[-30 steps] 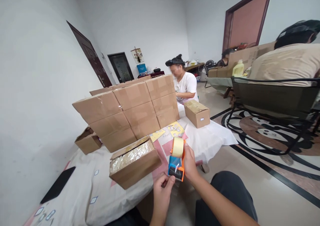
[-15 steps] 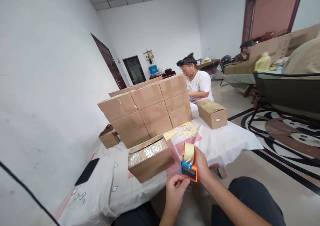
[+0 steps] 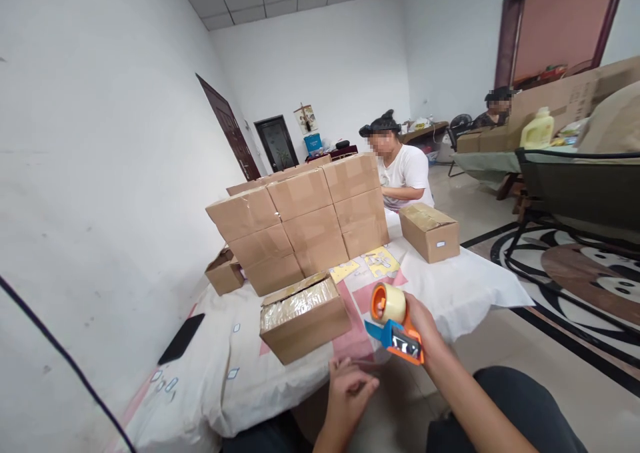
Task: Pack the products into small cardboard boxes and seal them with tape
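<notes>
Left fingers loosely curled near tape dispenser

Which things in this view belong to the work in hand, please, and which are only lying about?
Belonging to the work, I judge:
tape dispenser, held in the right hand
nearest cardboard box
stacked boxes, probably

Just lying about, it seems:
black flat object, on the cloth at left
yellow bottle, on the other table
blue container, at the back
</notes>
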Available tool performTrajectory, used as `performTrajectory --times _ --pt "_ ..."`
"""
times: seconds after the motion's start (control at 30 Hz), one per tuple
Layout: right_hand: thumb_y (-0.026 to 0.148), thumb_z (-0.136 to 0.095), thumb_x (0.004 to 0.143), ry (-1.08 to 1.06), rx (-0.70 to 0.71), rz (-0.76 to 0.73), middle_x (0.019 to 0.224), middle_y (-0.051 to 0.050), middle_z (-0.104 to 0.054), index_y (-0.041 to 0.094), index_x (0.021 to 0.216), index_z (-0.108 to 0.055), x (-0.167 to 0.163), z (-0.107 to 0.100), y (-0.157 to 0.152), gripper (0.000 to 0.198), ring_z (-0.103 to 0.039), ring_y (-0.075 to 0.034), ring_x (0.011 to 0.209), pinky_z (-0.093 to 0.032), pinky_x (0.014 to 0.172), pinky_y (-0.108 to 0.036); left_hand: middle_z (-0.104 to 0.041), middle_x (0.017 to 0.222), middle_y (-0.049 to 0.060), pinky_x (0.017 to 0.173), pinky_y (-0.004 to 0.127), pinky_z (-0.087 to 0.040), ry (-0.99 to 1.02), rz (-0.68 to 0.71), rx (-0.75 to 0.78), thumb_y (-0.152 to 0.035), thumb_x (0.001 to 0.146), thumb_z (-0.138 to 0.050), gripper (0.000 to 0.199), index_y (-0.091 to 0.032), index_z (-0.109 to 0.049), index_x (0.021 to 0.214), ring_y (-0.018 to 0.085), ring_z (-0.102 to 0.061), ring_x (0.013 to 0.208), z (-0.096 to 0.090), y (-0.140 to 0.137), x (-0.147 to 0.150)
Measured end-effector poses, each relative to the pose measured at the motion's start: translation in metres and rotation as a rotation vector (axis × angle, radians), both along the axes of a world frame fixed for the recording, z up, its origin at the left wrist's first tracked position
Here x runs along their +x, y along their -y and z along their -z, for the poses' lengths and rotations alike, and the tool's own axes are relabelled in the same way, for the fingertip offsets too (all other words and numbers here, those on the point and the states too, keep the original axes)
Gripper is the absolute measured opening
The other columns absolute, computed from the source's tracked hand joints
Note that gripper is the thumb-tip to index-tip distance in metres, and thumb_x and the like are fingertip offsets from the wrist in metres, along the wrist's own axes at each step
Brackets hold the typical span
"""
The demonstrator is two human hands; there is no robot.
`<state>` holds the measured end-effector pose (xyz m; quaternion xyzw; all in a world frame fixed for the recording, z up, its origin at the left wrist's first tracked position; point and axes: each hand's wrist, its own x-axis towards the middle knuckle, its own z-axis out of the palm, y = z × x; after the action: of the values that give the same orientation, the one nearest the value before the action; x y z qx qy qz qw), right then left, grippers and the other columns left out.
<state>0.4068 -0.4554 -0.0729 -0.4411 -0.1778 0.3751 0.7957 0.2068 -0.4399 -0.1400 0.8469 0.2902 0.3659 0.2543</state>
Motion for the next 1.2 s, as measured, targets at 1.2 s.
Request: performTrajectory --times 1.2 --pt "0.028 -0.072 0.082 0.806 0.145 -0.556 0.084 0.000 -0.073 0.021 0.105 -0.073 -0.062 -0.012 0.006 0.025 -0.056 -0.011 0.061 -0.040 0.059 -0.022 -0.069 0.066 -0.003 0.060 0.026 -0.046 0.392 -0.259 -0.219 -0.045 0.082 -0.073 0.036 -0.022 -0.054 0.101 0.015 -0.062 0.058 -0.039 -0.015 -0.036"
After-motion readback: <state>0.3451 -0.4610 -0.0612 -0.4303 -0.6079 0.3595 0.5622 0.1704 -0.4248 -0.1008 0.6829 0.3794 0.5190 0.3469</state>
